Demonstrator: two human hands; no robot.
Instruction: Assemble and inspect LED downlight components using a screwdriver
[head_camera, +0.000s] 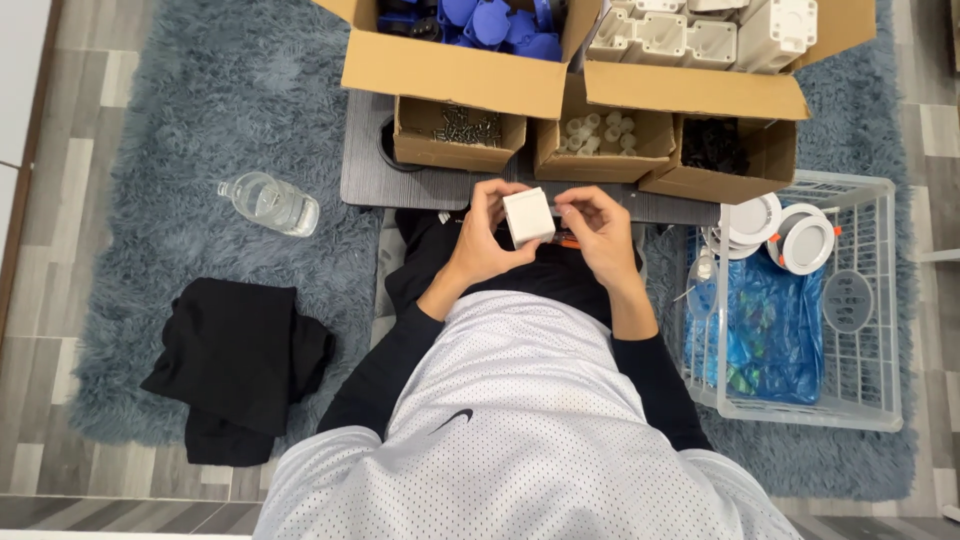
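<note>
My left hand (482, 238) grips a small white square plastic box (528, 216) from its left side, held above my lap. My right hand (600, 232) touches the box's right edge with its fingertips pinched together; whether something small sits between those fingers I cannot tell. Something orange (568, 243) shows just under the box between the two hands. Both arms wear black sleeves under a white mesh shirt.
A low grey board (365, 170) ahead carries small cardboard boxes of screws (460, 128), white plugs (600, 135) and black parts (715, 145). Larger cartons behind hold blue parts (495, 20) and white housings (700, 35). A white wire basket (870, 300) with round white lamps stands right. A clear bottle (270, 203) and black cloth (240, 365) lie left.
</note>
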